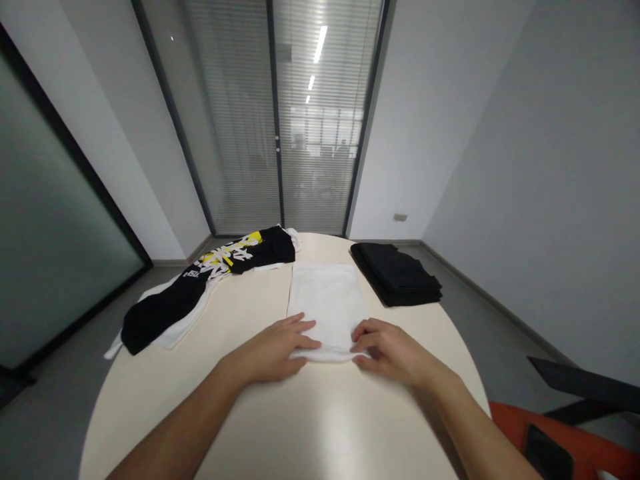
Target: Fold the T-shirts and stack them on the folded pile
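Note:
A white cloth (327,300), folded into a rectangle, lies flat at the middle of the round table. My left hand (280,347) rests on its near left corner, with fingers apart and the thumb at the near edge. At the near right corner, my right hand (383,350) has its fingers curled and pinches the edge between fingers and thumb. The near edge between both hands looks slightly raised or rolled.
Black and white shirts (175,303) with a yellow and white print lie loosely along the table's left side. A stack of folded black cloths (397,273) sits at the right. Beyond the pale table (320,433) at right is a red chair (515,427).

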`<act>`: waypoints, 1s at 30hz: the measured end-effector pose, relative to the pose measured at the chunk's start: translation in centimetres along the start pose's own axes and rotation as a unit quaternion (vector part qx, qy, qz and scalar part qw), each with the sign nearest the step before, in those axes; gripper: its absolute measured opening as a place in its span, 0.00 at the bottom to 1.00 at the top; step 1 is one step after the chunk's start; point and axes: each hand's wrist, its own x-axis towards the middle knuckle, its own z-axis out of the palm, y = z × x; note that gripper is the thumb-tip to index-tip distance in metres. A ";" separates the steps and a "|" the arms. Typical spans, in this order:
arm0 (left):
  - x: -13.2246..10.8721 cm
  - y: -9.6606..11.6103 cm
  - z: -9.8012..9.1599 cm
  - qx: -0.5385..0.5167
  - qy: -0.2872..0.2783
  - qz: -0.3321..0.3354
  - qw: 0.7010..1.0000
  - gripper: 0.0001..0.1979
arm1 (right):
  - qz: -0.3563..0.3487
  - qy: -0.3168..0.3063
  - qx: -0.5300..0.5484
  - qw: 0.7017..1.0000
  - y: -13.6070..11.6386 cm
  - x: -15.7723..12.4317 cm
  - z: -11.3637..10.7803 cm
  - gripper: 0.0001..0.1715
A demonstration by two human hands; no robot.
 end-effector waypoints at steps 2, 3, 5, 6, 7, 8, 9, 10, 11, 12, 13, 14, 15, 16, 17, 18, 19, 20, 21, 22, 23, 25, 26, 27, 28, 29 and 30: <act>-0.1 -0.1 -0.2 0.010 0.011 -0.009 1.000 0.25 | -0.004 0.000 -0.004 1.000 -0.1 -0.1 -0.2 0.07; -0.2 -0.2 -0.2 0.013 0.017 -0.015 1.000 0.24 | -0.005 0.001 -0.004 1.000 -0.2 -0.1 -0.2 0.07; -0.3 -0.3 -0.3 0.013 0.025 -0.024 0.999 0.22 | -0.004 0.008 0.002 1.000 -0.2 0.0 -0.1 0.07; -0.3 -0.3 -0.4 0.010 0.027 -0.024 0.999 0.22 | -0.002 0.012 0.007 1.000 -0.1 0.0 0.0 0.07; -0.3 -0.2 -0.4 0.005 0.027 -0.020 0.999 0.21 | 0.000 0.015 0.013 1.000 -0.1 0.0 0.2 0.07; -0.3 -0.2 -0.5 -0.001 0.028 -0.016 0.999 0.21 | 0.002 0.015 0.022 1.000 0.0 0.0 0.3 0.07; -0.4 0.0 -0.6 -0.008 0.027 -0.015 0.999 0.21 | 0.005 0.009 0.035 0.999 0.1 -0.1 0.4 0.07; -0.4 0.1 -0.7 -0.019 0.022 -0.019 0.999 0.20 | 0.009 -0.002 0.054 0.998 0.2 -0.1 0.5 0.07; -0.4 0.3 -0.8 -0.035 0.012 -0.028 0.999 0.20 | 0.016 -0.019 0.079 0.997 0.2 -0.2 0.6 0.07; -0.4 0.5 -0.8 -0.056 -0.007 -0.041 0.998 0.20 | 0.026 -0.041 0.109 0.993 0.3 -0.3 0.6 0.06; -0.5 0.7 -0.9 -0.079 -0.032 -0.052 0.995 0.20 | 0.040 -0.067 0.143 0.987 0.4 -0.4 0.7 0.05; -0.5 0.9 -0.9 -0.104 -0.060 -0.060 0.991 0.20 | 0.058 -0.094 0.178 0.978 0.4 -0.5 0.8 0.05; -0.6 1.1 -0.9 -0.130 -0.091 -0.064 0.985 0.20 | 0.079 -0.121 0.209 0.967 0.4 -0.7 0.9 0.07; -0.6 1.2 -0.9 -0.155 -0.124 -0.067 0.978 0.18 | 0.101 -0.149 0.237 0.955 0.4 -0.8 0.9 0.08; -0.6 1.4 -1.0 -0.178 -0.152 -0.071 0.970 0.16 | 0.123 -0.178 0.261 0.941 0.4 -0.9 0.9 0.10; -0.6 1.6 -1.0 -0.196 -0.173 -0.077 0.962 0.13 | 0.141 -0.206 0.281 0.927 0.3 -1.0 0.9 0.12; -0.5 1.7 -1.1 -0.209 -0.181 -0.082 0.957 0.12 | 0.151 -0.226 0.295 0.916 0.2 -1.0 0.9 0.14; -0.4 1.8 -1.2 -0.218 -0.173 -0.081 0.957 0.13 | 0.149 -0.230 0.302 0.913 0.1 -1.0 0.8 0.16; -0.3 1.8 -1.2 -0.219 -0.143 -0.074 0.962 0.15 | 0.138 -0.218 0.300 0.918 0.1 -0.9 0.7 0.17; -0.1 1.7 -1.1 -0.209 -0.092 -0.062 0.972 0.17 | 0.119 -0.186 0.288 0.932 0.0 -0.7 0.6 0.19; 0.1 1.5 -0.9 -0.188 -0.030 -0.048 0.981 0.19 | 0.096 -0.136 0.265 0.950 0.0 -0.6 0.5 0.20; 0.4 0.8 -0.2 -0.116 0.074 -0.032 0.990 0.23 | 0.053 -0.021 0.198 0.979 0.1 -0.3 0.3 0.18; 0.5 0.3 0.3 -0.074 0.100 -0.034 0.992 0.27 | 0.036 0.023 0.163 0.986 0.2 -0.1 0.2 0.20; 0.6 -0.2 0.9 -0.037 0.100 -0.043 0.993 0.31 | 0.025 0.054 0.133 0.989 0.3 -0.1 0.3 0.24; 0.6 -0.7 1.4 -0.013 0.084 -0.053 0.995 0.35 | 0.017 0.071 0.110 0.991 0.4 0.0 0.4 0.29; 0.6 -1.2 1.9 -0.002 0.063 -0.063 0.996 0.36 | 0.012 0.076 0.093 0.993 0.5 0.1 0.5 0.31; 0.6 -1.6 2.3 0.004 0.047 -0.069 0.996 0.37 | 0.010 0.074 0.082 0.994 0.7 0.2 0.7 0.31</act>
